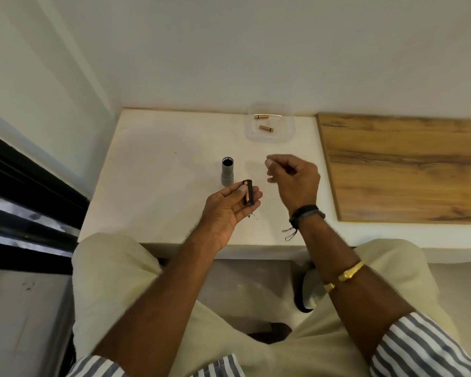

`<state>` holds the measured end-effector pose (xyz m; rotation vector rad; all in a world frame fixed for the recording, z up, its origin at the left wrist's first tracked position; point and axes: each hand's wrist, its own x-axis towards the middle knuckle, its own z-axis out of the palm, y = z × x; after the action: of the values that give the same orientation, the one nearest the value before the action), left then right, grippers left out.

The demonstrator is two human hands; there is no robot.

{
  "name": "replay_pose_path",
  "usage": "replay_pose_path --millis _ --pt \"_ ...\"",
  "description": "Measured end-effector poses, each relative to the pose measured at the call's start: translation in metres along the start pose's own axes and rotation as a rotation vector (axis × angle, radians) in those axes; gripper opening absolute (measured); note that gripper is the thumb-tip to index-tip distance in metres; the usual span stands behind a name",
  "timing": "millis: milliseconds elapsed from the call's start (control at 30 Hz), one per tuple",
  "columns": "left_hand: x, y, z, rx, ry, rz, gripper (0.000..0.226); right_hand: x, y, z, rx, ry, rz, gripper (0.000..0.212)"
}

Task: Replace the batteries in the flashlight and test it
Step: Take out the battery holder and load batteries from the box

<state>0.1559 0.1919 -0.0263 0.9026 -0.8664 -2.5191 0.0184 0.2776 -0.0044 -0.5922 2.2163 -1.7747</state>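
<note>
A grey flashlight body (227, 171) stands upright on the white table (158, 170), its open end facing up. My left hand (230, 206) holds a black battery holder (248, 192) with a copper-coloured battery seated in it, thumb resting on the battery. My right hand (294, 176) hovers over the table to the right of the flashlight, fingers loosely curled and nothing visible in them. A clear plastic tray (270, 123) at the table's far edge holds two copper-coloured batteries (266, 128).
A wooden board (405, 170) covers the table's right part. A small black cord loop (289, 233) lies near the front edge by my right wrist. A white wall stands behind the table, and a dark window frame (25, 186) is on the left.
</note>
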Motion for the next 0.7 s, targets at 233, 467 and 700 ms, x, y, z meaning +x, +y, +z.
replay_pose_path --millis 233,467,700 --pt "0.010 -0.001 -0.006 -0.065 -0.001 -0.066 0.033 0.104 0.005 0.020 -0.263 0.051 -0.005 0.010" --pt "0.021 -0.004 -0.010 -0.121 -0.008 -0.101 0.034 0.176 0.017 0.045 -0.857 -0.079 0.012 0.020" --pt "0.023 -0.008 -0.011 -0.164 -0.052 -0.120 0.031 0.195 0.025 0.063 -1.176 -0.165 -0.032 0.029"
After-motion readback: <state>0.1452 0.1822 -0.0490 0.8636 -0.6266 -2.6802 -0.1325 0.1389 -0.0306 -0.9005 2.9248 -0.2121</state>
